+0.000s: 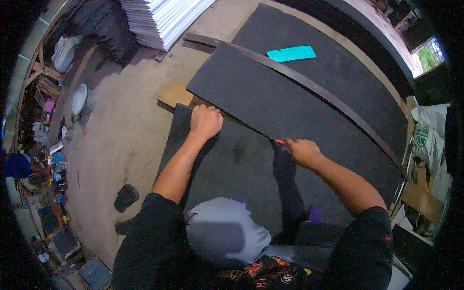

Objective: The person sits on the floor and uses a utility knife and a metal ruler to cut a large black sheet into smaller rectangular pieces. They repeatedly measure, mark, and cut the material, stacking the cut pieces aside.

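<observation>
A large black sheet (275, 96) lies flat in front of me, with a straight slit between it and the near black sheet piece (227, 164). My right hand (305, 152) is closed around a red cutter knife (279, 141), its tip at the slit; the blade itself is too small to make out. At the slit's far left end, my left hand (206, 121) has its fingers curled over the edge of the near piece. My knee in grey cloth (227, 227) rests over the near piece.
A long dark strip (319, 92) lies across the large sheet, with a turquoise piece (291, 53) beyond it. A wooden board (174, 94) shows under the left corner. White stacked sheets (162, 19) stand at the far left. Sacks (429, 133) are at the right.
</observation>
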{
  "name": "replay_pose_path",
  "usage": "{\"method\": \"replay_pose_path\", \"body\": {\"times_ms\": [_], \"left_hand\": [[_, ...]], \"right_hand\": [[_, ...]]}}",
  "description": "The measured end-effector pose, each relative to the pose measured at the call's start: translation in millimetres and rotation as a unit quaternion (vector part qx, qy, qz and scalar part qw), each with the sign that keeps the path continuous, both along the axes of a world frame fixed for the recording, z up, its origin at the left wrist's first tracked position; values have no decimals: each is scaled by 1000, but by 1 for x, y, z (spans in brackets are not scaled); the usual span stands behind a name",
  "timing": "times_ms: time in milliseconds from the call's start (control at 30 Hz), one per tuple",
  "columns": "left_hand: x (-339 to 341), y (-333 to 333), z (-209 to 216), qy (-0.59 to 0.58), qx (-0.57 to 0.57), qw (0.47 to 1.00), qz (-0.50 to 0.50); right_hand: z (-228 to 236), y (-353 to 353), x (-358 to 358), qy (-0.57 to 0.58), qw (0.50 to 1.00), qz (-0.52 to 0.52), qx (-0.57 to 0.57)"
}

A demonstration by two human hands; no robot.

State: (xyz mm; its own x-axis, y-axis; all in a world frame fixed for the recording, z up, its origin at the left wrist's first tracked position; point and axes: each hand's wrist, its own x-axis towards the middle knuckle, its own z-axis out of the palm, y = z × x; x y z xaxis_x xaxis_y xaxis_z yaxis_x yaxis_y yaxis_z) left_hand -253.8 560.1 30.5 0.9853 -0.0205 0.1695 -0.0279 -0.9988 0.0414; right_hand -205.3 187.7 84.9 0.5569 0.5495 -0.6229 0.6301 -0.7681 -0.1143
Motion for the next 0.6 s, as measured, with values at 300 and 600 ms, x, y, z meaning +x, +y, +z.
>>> {"method": "replay_pose_path", "body": {"times_ms": [300,600], "left_hand": [[34,-69,-3,318,-14,948,-4],[20,-117,-8,309,-3,943,-120]], "right_hand": [[13,-100,-7,-23,998,-62,-4],[34,-64,-14,-59,990,-66,110]]}}
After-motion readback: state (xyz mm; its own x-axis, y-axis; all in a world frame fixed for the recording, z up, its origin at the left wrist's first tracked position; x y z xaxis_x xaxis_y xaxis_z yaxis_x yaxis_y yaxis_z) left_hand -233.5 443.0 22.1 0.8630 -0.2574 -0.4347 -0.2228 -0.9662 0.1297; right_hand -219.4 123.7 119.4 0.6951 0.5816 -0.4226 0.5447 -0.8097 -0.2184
